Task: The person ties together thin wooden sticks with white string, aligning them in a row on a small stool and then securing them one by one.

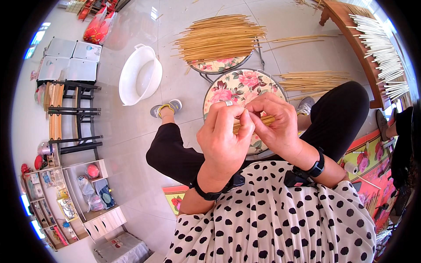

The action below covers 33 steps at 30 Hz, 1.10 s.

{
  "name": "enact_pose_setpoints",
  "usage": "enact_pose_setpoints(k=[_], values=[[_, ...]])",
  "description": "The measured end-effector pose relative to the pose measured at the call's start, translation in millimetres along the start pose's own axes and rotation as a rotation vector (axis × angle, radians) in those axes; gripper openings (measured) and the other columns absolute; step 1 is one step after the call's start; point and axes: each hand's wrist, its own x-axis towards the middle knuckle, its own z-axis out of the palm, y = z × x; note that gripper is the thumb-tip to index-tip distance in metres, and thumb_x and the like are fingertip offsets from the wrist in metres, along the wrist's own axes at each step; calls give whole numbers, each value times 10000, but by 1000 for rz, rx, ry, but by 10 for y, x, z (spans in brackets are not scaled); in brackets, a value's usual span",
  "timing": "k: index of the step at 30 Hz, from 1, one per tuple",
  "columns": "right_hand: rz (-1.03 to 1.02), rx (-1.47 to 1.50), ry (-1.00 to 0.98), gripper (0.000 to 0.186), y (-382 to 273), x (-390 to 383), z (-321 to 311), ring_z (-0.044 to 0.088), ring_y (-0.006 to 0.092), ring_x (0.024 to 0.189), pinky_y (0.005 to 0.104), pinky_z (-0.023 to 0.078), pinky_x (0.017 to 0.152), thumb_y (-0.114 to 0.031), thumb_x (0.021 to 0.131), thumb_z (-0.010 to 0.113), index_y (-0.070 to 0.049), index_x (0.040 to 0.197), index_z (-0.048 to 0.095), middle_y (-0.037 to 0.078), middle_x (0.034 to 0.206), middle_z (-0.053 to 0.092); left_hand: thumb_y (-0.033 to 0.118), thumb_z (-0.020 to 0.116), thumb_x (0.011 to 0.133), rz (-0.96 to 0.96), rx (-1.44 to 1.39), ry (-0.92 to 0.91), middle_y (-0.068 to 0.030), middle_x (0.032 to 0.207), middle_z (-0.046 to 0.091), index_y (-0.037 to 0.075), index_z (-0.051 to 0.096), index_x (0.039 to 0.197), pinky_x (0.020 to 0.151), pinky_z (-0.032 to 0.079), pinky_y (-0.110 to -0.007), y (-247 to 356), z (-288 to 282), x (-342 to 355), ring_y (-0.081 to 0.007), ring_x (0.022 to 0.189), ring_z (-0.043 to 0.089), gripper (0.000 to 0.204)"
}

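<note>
My left hand (225, 133) and my right hand (280, 125) meet above a round stool with a floral seat (226, 83). Thumbs and forefingers are pinched together, tip to tip. Whatever sits between them is too small to make out. The left hand wears a ring (228, 103). Under and behind the hands, partly hidden, thin tan sticks (267, 119) lie across the seat. A fine pale strand (263, 72) shows at the seat's far edge. Just beyond, a second floral stool (219, 65) bears a large heap of similar sticks (221, 37).
A white plastic tub (141, 76) stands on the tiled floor to the left. More sticks (313, 81) lie on the floor at right, near a wooden bench (357, 48) holding pale sticks (379, 50). Shelves (66, 197) line the left side. Another person's dark-clothed leg (401, 140) is at far right.
</note>
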Motion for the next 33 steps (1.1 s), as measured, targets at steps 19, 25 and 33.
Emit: enact_pose_setpoints(k=[19,25,33], values=[[-6,1,-1,103,2,-6,5,648,200,676,286,510,605,37,739,699,26,837,669,104,796,658,-64,703,709,43,3,2,-80,785,584,39,572,834,490,490,-308,-2,-24,7,-220,582,597,209],[-2,19,-4,103,-9,-8,8,627,174,647,275,496,584,43,743,696,24,840,668,96,795,651,-68,703,707,32,-3,1,-77,778,577,42,571,830,485,482,-306,-5,-20,6,-217,578,594,211],[-6,12,-5,94,-2,-4,3,610,169,629,275,486,572,37,749,697,13,836,671,89,792,648,-63,699,720,16,-14,-3,-80,784,581,42,575,840,498,481,-305,5,-24,16,-218,588,592,202]])
